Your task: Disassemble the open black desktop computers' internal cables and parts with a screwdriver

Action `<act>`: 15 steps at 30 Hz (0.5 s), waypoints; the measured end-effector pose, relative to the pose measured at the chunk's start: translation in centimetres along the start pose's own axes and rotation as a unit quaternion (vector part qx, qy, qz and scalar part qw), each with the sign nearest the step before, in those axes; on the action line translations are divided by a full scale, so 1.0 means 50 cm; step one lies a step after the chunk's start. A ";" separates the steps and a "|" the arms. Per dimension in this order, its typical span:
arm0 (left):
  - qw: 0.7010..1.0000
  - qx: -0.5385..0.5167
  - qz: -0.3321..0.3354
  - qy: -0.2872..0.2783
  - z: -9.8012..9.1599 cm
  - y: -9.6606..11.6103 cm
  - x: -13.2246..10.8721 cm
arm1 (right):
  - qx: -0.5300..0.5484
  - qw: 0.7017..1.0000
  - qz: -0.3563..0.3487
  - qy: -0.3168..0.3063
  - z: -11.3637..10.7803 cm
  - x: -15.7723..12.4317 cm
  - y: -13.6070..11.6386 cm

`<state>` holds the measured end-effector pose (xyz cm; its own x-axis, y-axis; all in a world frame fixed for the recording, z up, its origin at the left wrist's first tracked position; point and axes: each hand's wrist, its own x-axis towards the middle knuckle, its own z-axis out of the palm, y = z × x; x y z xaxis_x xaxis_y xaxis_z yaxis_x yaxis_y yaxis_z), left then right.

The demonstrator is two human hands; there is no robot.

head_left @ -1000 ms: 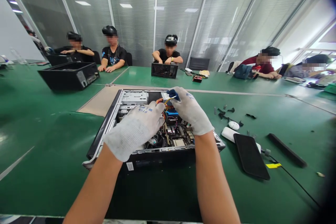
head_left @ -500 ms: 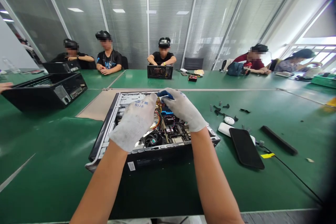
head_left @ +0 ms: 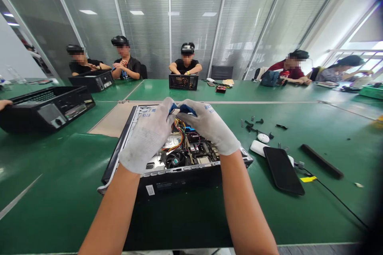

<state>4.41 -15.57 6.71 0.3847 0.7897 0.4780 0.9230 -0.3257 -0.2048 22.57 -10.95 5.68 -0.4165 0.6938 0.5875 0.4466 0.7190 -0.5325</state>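
An opened desktop computer case (head_left: 185, 181) lies flat in front of me, its inside showing. My left hand (head_left: 152, 131), in a white glove with blue fingertips, is closed on a pale wire connector (head_left: 175, 111) above the case. Coloured wires (head_left: 180, 133) run down from beneath it. My right hand (head_left: 209, 125), gloved the same way, is closed with its fingertips meeting the left ones; what lies between its fingers is hidden. Below the hands are a black cooling fan (head_left: 175, 160) and part of the motherboard (head_left: 203, 160).
On the green table (head_left: 299, 223), a black phone (head_left: 283, 170) overlaps a white power strip (head_left: 257, 148). Near them lie a white round object (head_left: 263, 138), small black pieces (head_left: 251, 127) and a dark bar (head_left: 321, 161). Another black case (head_left: 48, 107) stands left, touched by another person's hand.
Both hands have risen slightly and drawn together, and the pale connector now shows between them. The left hand has shifted a little left. Across the table, a black case has moved right.
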 end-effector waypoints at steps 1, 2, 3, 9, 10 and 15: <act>1.000 -0.004 -0.002 0.002 0.001 -0.002 0.001 | -0.002 1.000 0.000 -0.002 -0.003 -0.002 -0.006; 1.000 -0.008 -0.003 0.004 0.001 -0.003 0.001 | -0.002 1.000 0.001 -0.005 -0.004 -0.003 -0.012; 1.000 -0.013 -0.005 0.005 0.001 -0.005 0.001 | -0.002 1.000 0.003 -0.007 -0.005 -0.003 -0.015; 0.999 -0.034 -0.008 0.009 -0.003 -0.010 -0.001 | 0.018 1.000 0.005 -0.014 0.004 0.005 0.007; 0.999 -0.038 -0.008 0.011 -0.002 -0.010 0.000 | 0.023 1.000 0.004 -0.014 0.007 0.006 0.012; 0.998 -0.059 0.010 0.006 0.000 -0.011 0.001 | 0.021 0.999 -0.008 -0.035 0.008 0.003 0.021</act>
<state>3.91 -15.35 6.88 0.4018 0.7770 0.4847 0.9096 -0.3999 -0.1129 22.64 -10.09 4.95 -0.4779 0.6827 0.5528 0.4068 0.7297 -0.5496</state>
